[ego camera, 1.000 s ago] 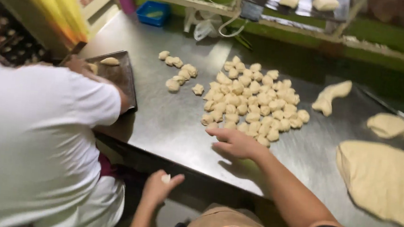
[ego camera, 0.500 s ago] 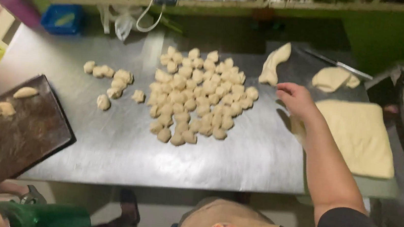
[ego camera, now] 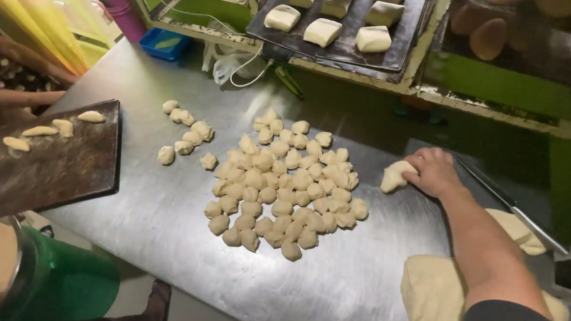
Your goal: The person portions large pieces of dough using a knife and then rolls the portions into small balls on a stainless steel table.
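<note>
Since 0.5 s ago, the right hand (ego camera: 436, 173) has shifted to a strip of dough (ego camera: 394, 177), fingers curled around its end, just right of the heap of dough pieces (ego camera: 283, 188) on the steel worktop (ego camera: 329, 290). Behind stands a green rack with a dark tray (ego camera: 345, 47) of 5 folded squares. Left hand unseen.

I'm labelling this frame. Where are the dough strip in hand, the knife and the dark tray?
dough strip (ego camera: 393, 178), head view, its free left end.
knife (ego camera: 505, 200), head view, mid-blade.
dark tray (ego camera: 54, 166), head view, bare middle.
</note>
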